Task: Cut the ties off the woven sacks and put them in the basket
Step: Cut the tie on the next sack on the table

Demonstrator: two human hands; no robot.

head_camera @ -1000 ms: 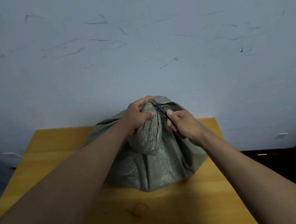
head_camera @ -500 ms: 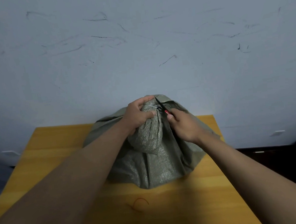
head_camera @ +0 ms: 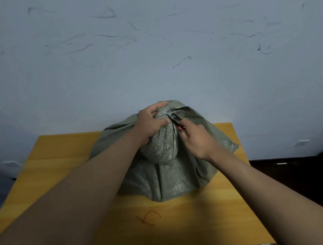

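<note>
While a pale tie [head_camera: 165, 113] cinches the neck of a grey-green woven sack [head_camera: 167, 169] on a yellow table [head_camera: 60, 153], the left hand [head_camera: 150, 123] grips the bunched neck; the right hand [head_camera: 197, 141] curls round a small cutter [head_camera: 178, 125] at the tie. Cutting seems underway; next, sever it cleanly. No basket visible

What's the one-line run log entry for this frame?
left hand: grips sack neck | right hand: holds cutter at white tie | tie: uncut | basket: not visible
</note>
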